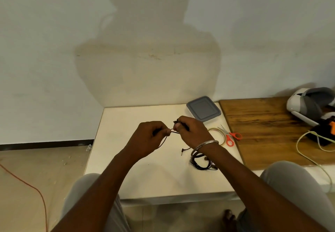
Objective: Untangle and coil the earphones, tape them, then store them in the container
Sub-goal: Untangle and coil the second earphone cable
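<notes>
The desk (145, 177) is showing a smooth matt white top, the board (262, 132) grainy wood, the container lid (204, 108) matt grey plastic, the bangle (206, 143) shiny metal.

On the table (137, 177), container (204, 109) lies behind scissors (231, 135), coiled earphones (193, 156) nearer.

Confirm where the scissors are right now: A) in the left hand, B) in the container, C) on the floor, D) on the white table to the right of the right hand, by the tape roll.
D: the orange-handled scissors lie on the white table by the tape roll, just right of the right hand, which grips the earphones together with the left hand.
</notes>
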